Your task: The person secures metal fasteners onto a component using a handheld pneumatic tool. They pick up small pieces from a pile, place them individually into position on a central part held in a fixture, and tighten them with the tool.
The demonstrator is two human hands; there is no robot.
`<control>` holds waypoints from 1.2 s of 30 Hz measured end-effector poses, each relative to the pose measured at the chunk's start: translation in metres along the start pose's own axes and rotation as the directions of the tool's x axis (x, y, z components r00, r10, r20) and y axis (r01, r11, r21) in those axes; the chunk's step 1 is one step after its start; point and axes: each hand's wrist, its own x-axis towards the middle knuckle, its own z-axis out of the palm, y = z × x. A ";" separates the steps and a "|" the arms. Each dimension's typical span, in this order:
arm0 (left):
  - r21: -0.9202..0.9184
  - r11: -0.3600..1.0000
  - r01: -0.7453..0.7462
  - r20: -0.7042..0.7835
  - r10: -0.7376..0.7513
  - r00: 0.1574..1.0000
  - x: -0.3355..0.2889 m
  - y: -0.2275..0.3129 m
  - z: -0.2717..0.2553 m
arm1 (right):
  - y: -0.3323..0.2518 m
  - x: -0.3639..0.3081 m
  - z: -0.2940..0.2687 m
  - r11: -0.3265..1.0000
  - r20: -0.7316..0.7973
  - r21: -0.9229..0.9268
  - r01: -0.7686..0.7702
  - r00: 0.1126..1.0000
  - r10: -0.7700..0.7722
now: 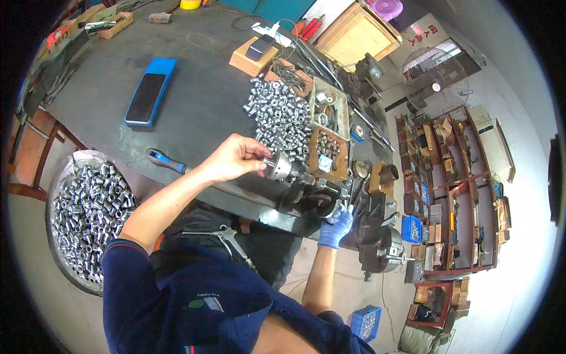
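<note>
"So, which step?"
"Prob. loading or unloading one of the metal fittings [282,115] at the chuck [281,166]; next move calls for steady fingers, I'd guess."
"Grip?"
"L hand [239,157] has fingertips nearly together, right at the chuck's front; can't tell if one's betw. them. R hand [337,225], gloved, is right of the chuck; its hold's hidden."
"Loose fittings?"
"Piled just beyond the chuck."
</note>
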 end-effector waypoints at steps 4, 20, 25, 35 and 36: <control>0.008 1.000 0.016 0.038 -0.016 0.999 0.005 0.001 -0.002 | -0.009 -0.016 0.007 1.000 -0.005 0.028 -0.007 1.000 0.007; 0.503 0.827 -0.250 0.039 0.267 0.963 0.001 0.013 0.005 | -0.043 0.091 0.056 0.999 0.224 0.029 -0.043 0.974 0.036; 0.384 0.910 -0.156 -0.001 0.170 0.985 0.006 0.010 0.008 | 0.002 0.105 -0.021 0.989 0.029 -0.140 0.038 0.999 -0.034; 0.160 0.987 0.032 -0.037 -0.026 0.999 0.005 0.010 0.005 | 0.005 0.072 0.012 0.968 -0.018 -0.246 -0.044 0.999 0.040; 0.144 0.989 0.025 -0.023 -0.022 0.999 0.007 0.009 0.006 | -0.002 0.086 0.006 0.968 0.005 -0.250 0.000 1.000 0.001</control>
